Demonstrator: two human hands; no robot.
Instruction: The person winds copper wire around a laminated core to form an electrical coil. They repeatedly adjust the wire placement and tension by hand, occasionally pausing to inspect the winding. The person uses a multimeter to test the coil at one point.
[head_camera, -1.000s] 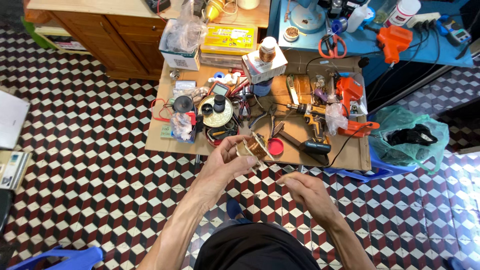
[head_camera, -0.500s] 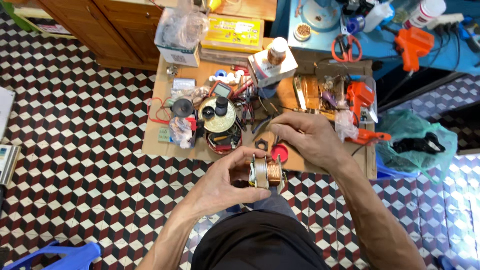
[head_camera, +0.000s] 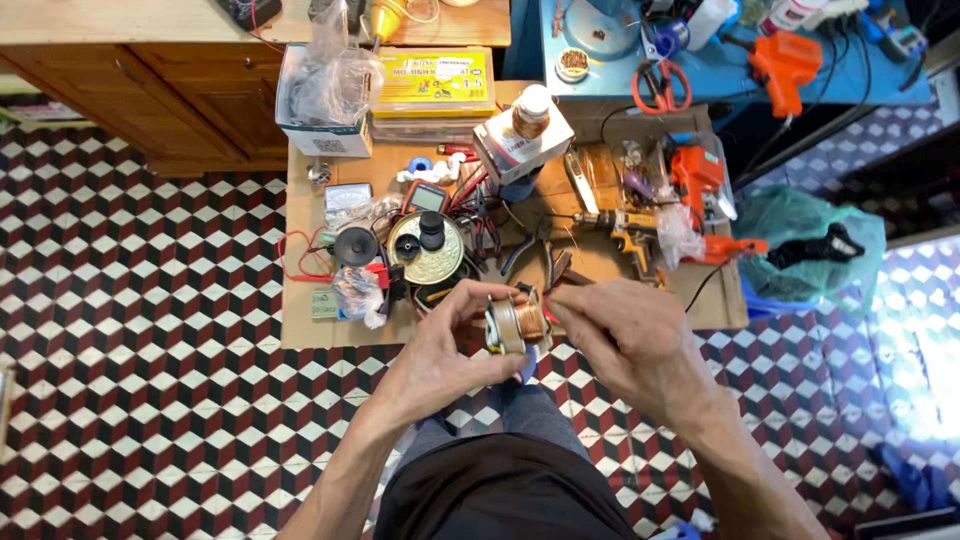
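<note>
Head view: a copper coil (head_camera: 517, 322) is held between both hands just off the near edge of the low table (head_camera: 300, 330), above the knees. The left hand (head_camera: 440, 350) is closed around the coil's left side, thumb on top and fingers curled under it. The right hand (head_camera: 625, 340) is pinched narrow against the coil's right end; what the fingertips grip there cannot be told.

The table is crowded almost to its edges. A bare strip is left only along the left side and the near left corner. Its far edge is set against a wooden cabinet (head_camera: 150, 90) and a blue bench (head_camera: 720, 70). To the left and in front, open tiled floor (head_camera: 130, 380) is seen. On the right, a green bag (head_camera: 800, 235) lies just beside the table.

At the far left of the table, a white box (head_camera: 320, 135) is filled with clear plastic wrap. Next to it, a flat yellow-lidded case (head_camera: 432, 85) is closed, so its contents cannot be seen. A round tin (head_camera: 432, 262) near the middle carries two black knobs. A small bottle (head_camera: 530, 112) stands on a white carton (head_camera: 520, 150). A drill (head_camera: 625, 230) lies to the right, beside an orange tool (head_camera: 700, 185).
</note>
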